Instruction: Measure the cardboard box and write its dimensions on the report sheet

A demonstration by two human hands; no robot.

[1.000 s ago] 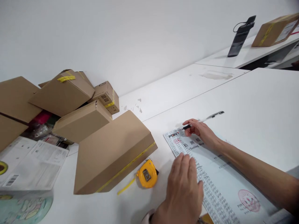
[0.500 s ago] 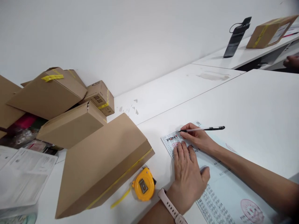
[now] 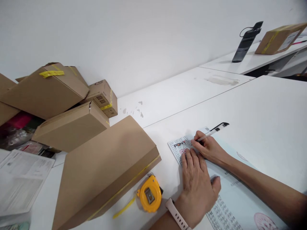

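Note:
My right hand (image 3: 208,148) pinches a pen (image 3: 213,130) with a black clip, its tip low over a pale blue printed form (image 3: 242,195). The form bears "PONY" lettering at its upper left corner and red round stamps. Flat on the form, with fingers stretched out just below the lettering, lies my left hand (image 3: 198,183); a pale pink watch band is on that wrist. Left of it, a yellow tape measure (image 3: 150,195) rests on the table with a short strip of tape pulled out. A closed cardboard box (image 3: 107,166) stands beyond the tape measure.
More cardboard boxes (image 3: 48,91) are piled at the left against the wall. Printed papers (image 3: 24,179) lie at the left edge, near plastic-wrapped items. A dark bottle (image 3: 246,44) and a taped box (image 3: 279,40) stand on the far right surface.
My right hand has shifted slightly right along the form, and the pen now tilts more steeply. My left hand keeps its place on the form. The whole view has shifted a little.

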